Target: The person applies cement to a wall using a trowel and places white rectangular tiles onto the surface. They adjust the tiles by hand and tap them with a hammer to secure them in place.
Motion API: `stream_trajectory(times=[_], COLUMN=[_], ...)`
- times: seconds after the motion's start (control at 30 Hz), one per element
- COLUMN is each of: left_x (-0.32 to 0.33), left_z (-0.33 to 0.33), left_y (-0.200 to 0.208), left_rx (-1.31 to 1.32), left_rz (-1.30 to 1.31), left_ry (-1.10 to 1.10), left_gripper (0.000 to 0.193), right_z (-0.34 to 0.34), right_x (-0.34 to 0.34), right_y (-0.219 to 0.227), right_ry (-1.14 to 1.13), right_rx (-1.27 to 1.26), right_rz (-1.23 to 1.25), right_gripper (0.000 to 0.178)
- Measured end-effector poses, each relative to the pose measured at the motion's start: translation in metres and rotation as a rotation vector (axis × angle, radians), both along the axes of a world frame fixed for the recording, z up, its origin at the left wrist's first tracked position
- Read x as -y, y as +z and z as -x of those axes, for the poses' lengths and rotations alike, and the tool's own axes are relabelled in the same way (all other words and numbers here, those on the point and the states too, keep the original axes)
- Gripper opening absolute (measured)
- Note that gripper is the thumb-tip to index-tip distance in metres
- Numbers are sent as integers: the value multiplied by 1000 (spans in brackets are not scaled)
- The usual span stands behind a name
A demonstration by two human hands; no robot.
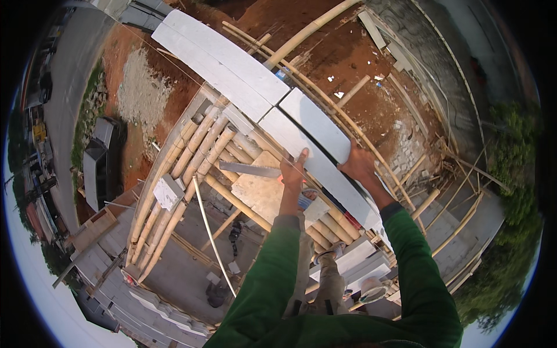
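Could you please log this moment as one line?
left hand: thumb on left block | right hand: on end of right block | blocks: narrow gap between | saw: by left hand, grip unclear

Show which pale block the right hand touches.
The pale block right of the dark gap; the right hand touches its near end. The left thumb rests on the block left of that gap.

The person's left hand (292, 170) sets its thumb on a long pale-grey rectangular block (323, 168) and covers the handle end of a steel-bladed handsaw (250, 169); its grip is hidden. The right hand (361, 165) touches the near end of a shorter pale-grey block (312, 119), a dark gap between the two. Round tan bamboo poles (213, 155) lie left of a flat tan board (260, 197).
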State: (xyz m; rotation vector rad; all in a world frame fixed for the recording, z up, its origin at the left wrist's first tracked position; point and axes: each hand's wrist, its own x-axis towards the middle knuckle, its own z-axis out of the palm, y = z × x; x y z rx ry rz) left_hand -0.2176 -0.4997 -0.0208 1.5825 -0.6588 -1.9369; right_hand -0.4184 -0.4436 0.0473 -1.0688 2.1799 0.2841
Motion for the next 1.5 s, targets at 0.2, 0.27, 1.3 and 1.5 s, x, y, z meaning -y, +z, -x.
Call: stream_trajectory(times=[0.2, 0.27, 1.3, 1.5], left_x=[-4, -5, -80, -86], left_z=[0, -1, 88, 92], left_y=[-3, -4, 14, 13], left_rx=[-115, -100, 926, 930], left_rz=[55, 118, 1595, 1467], left_ry=[58, 29, -1100, -1113], left_gripper=[63, 64, 59, 65], right_z=[13, 25, -212, -119], right_x=[-13, -16, -345, -426], right_y=[-16, -24, 65, -111], right_ry=[61, 12, -381, -1504], right_rx=[109, 314, 90, 25], right_rz=[61, 96, 1036, 965], right_gripper=[106, 102, 22, 21])
